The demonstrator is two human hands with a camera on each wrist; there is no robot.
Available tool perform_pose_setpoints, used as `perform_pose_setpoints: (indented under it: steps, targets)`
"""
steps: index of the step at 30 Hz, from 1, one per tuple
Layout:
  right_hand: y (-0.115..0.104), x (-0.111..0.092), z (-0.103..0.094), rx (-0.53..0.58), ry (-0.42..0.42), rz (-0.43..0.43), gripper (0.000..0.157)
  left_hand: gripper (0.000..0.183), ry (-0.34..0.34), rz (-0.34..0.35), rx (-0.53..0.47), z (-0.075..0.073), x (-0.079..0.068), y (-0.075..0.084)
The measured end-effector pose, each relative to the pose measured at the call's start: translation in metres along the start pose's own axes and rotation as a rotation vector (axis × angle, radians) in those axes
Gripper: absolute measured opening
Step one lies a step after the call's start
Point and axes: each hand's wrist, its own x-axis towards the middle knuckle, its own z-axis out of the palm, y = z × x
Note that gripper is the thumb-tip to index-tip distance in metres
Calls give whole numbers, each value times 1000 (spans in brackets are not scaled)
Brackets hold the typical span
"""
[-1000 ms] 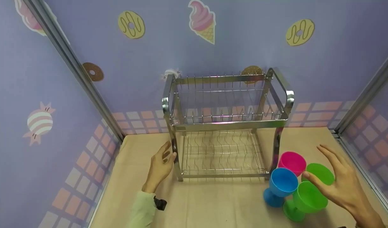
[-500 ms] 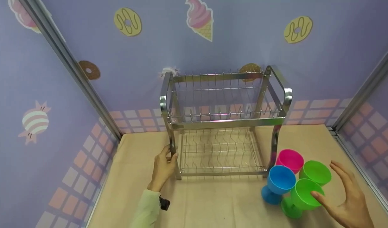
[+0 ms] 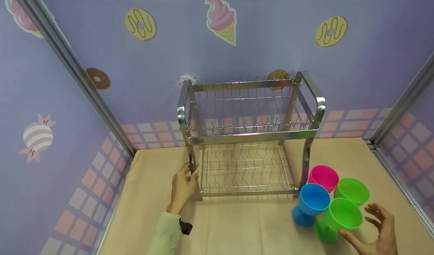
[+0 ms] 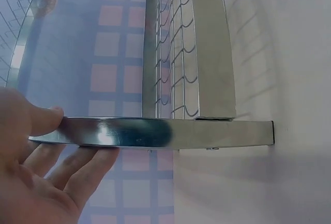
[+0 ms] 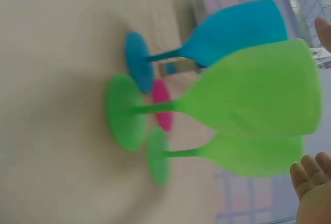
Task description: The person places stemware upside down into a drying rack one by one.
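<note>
A two-tier metal dish rack (image 3: pixel 252 138) stands against the back wall. My left hand (image 3: pixel 181 189) grips its front left leg; in the left wrist view the thumb lies on one side of the flat leg (image 4: pixel 111 132) and the fingers on the other. Four-sided cluster at right: a blue goblet (image 3: pixel 314 200), a pink goblet (image 3: pixel 323 178) and two green goblets, all upright. My right hand (image 3: pixel 379 232) is beside the front green goblet (image 3: pixel 344 216), thumb and fingers spread apart on either side of its bowl. The rear green goblet (image 3: pixel 352 191) sits just behind it.
A beige cloth (image 3: pixel 234 226) covers the table. Purple printed walls with metal corner posts (image 3: pixel 78 78) enclose the back and both sides. The pink goblet is close to the rack's front right leg (image 3: pixel 305 166).
My right hand has come down and left from over the goblets to the front green one's right side. My left hand has closed round the rack's leg. The view has shifted slightly.
</note>
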Motion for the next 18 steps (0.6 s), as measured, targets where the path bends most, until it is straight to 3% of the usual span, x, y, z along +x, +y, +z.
perform_pose_setpoints:
  steps: [9, 18]
  targets:
    - [12, -15, 23, 27, 26, 175, 113, 32, -1, -32, -16, 0, -1, 2]
    - [15, -26, 46, -30, 33, 307, 109, 31, 2, -31, -22, -1, 0, 1]
